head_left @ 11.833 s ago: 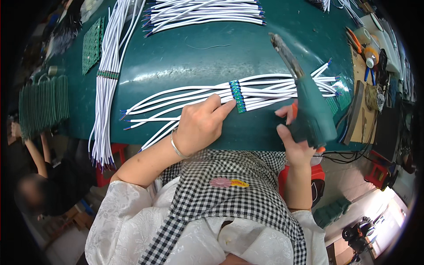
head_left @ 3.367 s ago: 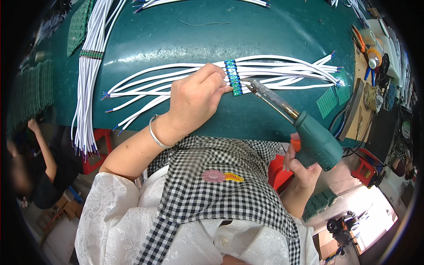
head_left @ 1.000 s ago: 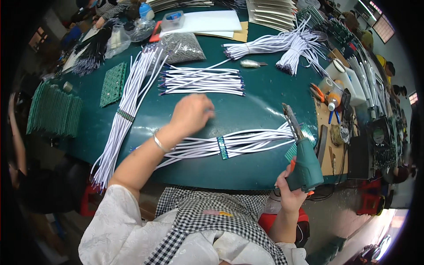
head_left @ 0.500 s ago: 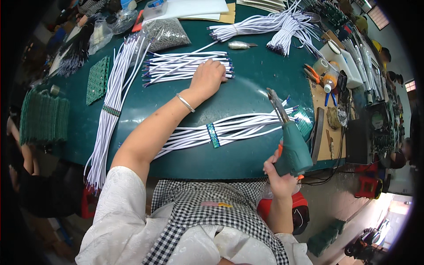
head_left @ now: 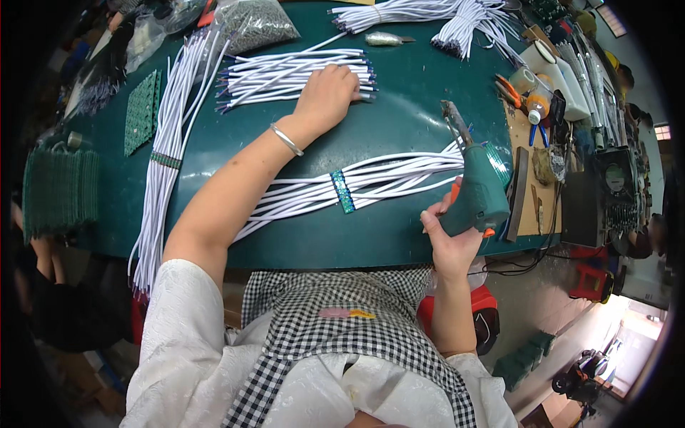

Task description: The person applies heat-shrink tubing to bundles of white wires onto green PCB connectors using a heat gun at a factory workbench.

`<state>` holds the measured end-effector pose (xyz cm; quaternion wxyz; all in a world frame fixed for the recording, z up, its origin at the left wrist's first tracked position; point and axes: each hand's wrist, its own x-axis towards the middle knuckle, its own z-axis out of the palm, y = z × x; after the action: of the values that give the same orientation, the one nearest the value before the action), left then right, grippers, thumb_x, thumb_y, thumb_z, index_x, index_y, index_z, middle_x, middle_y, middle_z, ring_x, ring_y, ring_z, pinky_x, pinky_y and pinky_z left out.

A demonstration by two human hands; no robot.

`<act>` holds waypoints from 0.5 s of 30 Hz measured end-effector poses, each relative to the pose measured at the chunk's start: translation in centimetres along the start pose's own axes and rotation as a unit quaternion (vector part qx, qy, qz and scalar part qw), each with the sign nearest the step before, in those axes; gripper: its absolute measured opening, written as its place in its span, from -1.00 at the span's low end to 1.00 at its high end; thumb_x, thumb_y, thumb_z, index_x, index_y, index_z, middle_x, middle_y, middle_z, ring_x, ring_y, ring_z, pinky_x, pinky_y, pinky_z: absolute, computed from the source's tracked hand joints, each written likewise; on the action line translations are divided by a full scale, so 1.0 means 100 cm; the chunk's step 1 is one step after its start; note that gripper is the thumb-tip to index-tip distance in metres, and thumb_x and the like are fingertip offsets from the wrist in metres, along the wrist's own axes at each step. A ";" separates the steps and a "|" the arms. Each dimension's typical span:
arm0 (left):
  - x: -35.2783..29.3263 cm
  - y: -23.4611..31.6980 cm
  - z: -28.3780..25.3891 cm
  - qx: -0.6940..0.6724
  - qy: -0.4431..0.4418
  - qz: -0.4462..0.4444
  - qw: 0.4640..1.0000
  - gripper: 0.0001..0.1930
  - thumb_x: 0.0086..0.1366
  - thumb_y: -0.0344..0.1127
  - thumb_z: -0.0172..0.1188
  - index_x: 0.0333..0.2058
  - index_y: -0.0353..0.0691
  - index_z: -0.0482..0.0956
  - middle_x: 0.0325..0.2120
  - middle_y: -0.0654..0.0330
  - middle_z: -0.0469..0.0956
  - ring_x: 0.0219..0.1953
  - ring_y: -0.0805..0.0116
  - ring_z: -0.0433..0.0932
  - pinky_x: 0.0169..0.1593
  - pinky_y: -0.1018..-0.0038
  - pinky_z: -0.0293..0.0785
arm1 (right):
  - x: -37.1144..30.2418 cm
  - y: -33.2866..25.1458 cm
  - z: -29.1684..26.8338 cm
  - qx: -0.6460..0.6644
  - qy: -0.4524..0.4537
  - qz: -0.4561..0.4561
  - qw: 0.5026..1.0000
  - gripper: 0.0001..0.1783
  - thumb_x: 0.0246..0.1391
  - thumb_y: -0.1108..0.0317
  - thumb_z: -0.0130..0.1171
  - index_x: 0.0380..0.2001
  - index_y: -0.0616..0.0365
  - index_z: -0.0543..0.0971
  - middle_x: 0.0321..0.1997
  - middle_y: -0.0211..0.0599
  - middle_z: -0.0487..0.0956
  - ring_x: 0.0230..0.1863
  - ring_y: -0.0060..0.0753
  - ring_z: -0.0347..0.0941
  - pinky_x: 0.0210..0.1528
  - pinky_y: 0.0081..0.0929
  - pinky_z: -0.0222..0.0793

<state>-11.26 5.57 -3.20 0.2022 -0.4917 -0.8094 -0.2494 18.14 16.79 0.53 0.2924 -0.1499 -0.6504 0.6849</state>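
A: What's the left hand (head_left: 327, 94) doing?

B: Its fingers curl down over the right end of a pile of white cables (head_left: 260, 75), towards the far side of the worktop (head_left: 378, 239). Whether they pinch one, I can't tell; the fingertips are partly hidden.

A: And the other?

B: The right hand (head_left: 452, 244) is wrapped round the grip of a green soldering gun (head_left: 486, 189), raised by the near edge towards the right corner.

A: Anything in the way?

B: The gun covers the right ends of the cables joined to a green circuit strip (head_left: 342, 191), which lies between the pile and the near edge. The left forearm (head_left: 225, 189) hides part of their left side.

A: Farther out?

B: A long white bundle (head_left: 168, 114) reaches past the near edge at the left, with a stack of green boards (head_left: 61, 189) beyond it by the left edge. A bag of metal bits (head_left: 257, 28) sits behind the pile. Along the right edge are orange-handled pliers (head_left: 508, 91) and a capped bottle (head_left: 539, 100).
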 end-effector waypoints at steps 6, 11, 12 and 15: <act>-0.035 0.058 -0.102 -0.136 -0.032 -0.007 0.990 -0.91 0.21 -0.50 0.24 -0.32 -0.24 0.52 -0.42 0.02 0.54 -0.39 -0.04 0.57 -0.35 0.24 0.48 | 0.005 0.013 -0.004 -0.098 -0.066 0.027 0.993 -0.36 -0.10 0.72 0.39 0.10 0.26 0.42 -0.04 -0.30 0.55 -0.19 -0.57 0.53 -0.21 -0.58 0.47; -0.102 0.093 -0.143 -0.224 -0.201 -0.106 0.948 -0.83 0.03 -0.50 0.41 -0.38 -0.29 0.60 -0.45 0.14 0.50 -0.41 0.14 0.60 -0.35 0.32 0.51 | 0.028 0.017 0.026 -0.291 -0.176 -0.005 0.940 -0.14 -0.28 0.61 0.47 0.19 0.17 0.37 0.05 -0.07 0.57 0.03 0.00 0.57 0.05 -0.26 0.49; -0.116 0.095 -0.139 -0.250 -0.201 -0.123 0.939 -0.80 -0.01 -0.49 0.44 -0.37 -0.30 0.64 -0.46 0.18 0.50 -0.43 0.21 0.59 -0.37 0.34 0.50 | 0.030 0.018 0.031 -0.324 -0.192 -0.059 0.924 -0.15 -0.30 0.61 0.47 0.17 0.15 0.38 0.04 -0.06 0.56 0.02 0.07 0.56 0.02 -0.22 0.51; -0.137 0.096 -0.127 -0.261 -0.170 -0.129 0.941 -0.81 0.00 -0.49 0.44 -0.35 -0.28 0.67 -0.50 0.18 0.49 -0.47 0.22 0.57 -0.40 0.36 0.49 | 0.037 0.016 0.044 -0.372 -0.227 -0.087 0.896 -0.18 -0.34 0.62 0.45 0.11 0.11 0.41 -0.05 -0.10 0.56 -0.03 0.09 0.55 -0.07 -0.17 0.52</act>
<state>4.34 -7.80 0.99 -0.1082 -0.4537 -0.7948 -0.3883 12.30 15.47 0.12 0.1186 -0.0307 -0.9167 0.3804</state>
